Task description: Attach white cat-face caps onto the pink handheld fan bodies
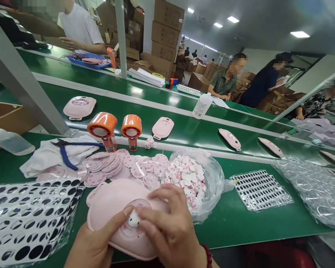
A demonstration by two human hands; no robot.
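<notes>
A pale pink plastic case (108,203) with rounded corners tilts toward me above the table's front edge. My left hand (93,240) grips it at the near left, thumb on top beside the round clear panel. On that panel sits a small white cat-face piece (133,220). The thumb and fingers of my right hand (171,223) pinch this piece from the right. A clear bag (213,186) just beyond that hand holds many similar white-and-pink pieces (184,173). Round pink printed discs (107,163) lie in piles behind the case.
Sheets of black oval stickers (22,219) lie at left, more sticker sheets (264,190) at right by bubble-like clear plastic (315,190). Blue-handled pliers (65,154) rest on white cloth (40,158). Two orange fans (103,128) stand before the green conveyor (128,108), which carries pink cases (163,127).
</notes>
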